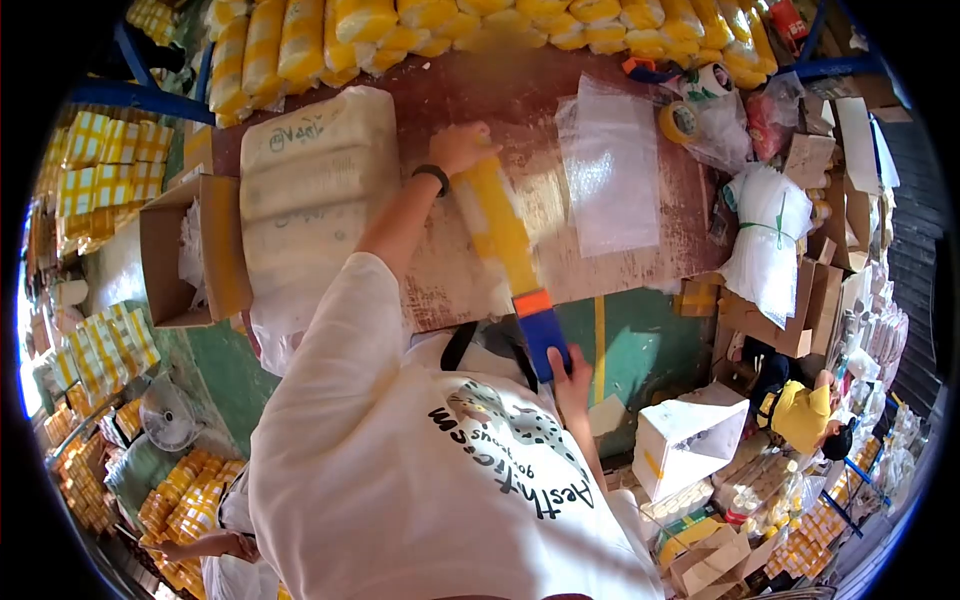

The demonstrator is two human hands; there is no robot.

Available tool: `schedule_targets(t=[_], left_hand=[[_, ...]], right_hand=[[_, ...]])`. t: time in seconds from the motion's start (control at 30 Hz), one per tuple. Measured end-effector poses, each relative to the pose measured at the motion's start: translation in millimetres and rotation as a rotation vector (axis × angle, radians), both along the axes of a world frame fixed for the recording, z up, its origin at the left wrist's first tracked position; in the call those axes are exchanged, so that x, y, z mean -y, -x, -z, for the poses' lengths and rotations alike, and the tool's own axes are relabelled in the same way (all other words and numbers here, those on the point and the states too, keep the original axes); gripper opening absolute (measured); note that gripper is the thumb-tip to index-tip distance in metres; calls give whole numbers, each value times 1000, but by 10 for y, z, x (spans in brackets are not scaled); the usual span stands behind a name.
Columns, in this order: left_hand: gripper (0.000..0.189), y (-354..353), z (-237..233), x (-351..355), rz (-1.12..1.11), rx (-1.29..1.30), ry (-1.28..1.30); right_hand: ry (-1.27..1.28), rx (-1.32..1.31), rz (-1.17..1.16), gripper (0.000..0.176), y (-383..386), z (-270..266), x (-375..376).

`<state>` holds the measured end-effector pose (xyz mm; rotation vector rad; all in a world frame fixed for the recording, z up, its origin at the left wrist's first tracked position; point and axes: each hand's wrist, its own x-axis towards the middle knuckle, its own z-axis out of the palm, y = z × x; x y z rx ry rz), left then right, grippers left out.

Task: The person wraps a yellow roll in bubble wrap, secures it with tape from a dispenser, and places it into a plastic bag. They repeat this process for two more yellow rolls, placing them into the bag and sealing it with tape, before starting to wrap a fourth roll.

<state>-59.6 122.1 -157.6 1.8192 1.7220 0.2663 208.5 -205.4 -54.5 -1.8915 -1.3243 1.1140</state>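
Observation:
A long package wrapped in clear plastic and yellow tape (pixel 492 215) lies on the worn reddish table (pixel 430 285). My left hand (pixel 462 148) rests at its far end, fingers curled over that end. Near the table's front edge, a blue tape dispenser with an orange part (pixel 541 335) meets the package's near end. My right hand (pixel 572 385) is wrapped round the dispenser's lower end, close to my shirt. To the left lies a large plastic-wrapped bundle with green writing (pixel 315 165).
Yellow-taped rolls (pixel 420 20) line the far edge. Clear plastic sheets (pixel 615 170) lie right of the package, with tape rolls (pixel 678 122) and a white bundle (pixel 770 235) beyond. An open carton (pixel 185 250) stands left. Two other people are at work, lower left and lower right.

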Motion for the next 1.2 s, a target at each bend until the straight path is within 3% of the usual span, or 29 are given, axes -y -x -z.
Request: schedule_targets(t=[0.03,0.13,0.23,0.33,0.4,0.5,0.6,0.7,0.77,0.83,0.93,1.03,1.13,1.2], left_hand=[[55,2,6,1,2,15,7],[57,-25,-119,7,14,-15,55],[59,-53,-45,71,48,-137,-329],[65,-32,-256,368,654,-61,-488],[62,-127,-274,765,992,-36,-276],[58,-275,-389,1194,1181,-419,-745],[54,-431,-17,1070,1182,-386,-828],[63,-519,-109,920,1310,-332,-563],[75,-563,-424,907,1267,-130,-446],[93,-632,-734,878,1189,90,-288],[95,-578,-1184,867,971,377,25],[100,-465,-1268,890,724,589,203],[104,-317,-1344,942,618,538,-160],[103,-295,-1431,1019,586,365,-368]], right_hand=[[69,50,-42,33,-32,181,10],[-21,167,-112,35,10,704,-68],[1,157,-129,36,58,846,-231],[-53,180,-146,37,68,864,-297],[-54,181,-151,34,52,902,-283],[-67,184,-146,32,22,966,-253],[-40,123,-78,34,-41,904,-319],[-12,89,-71,34,-233,697,-300],[-30,101,-91,33,-401,378,-312],[9,-126,-4,31,-546,92,-284],[57,-305,26,25,-564,-476,-406],[11,-308,-6,23,-392,-560,-686],[-83,-298,-6,28,-220,-523,-971],[-128,-285,-45,31,-146,-464,-1123]])
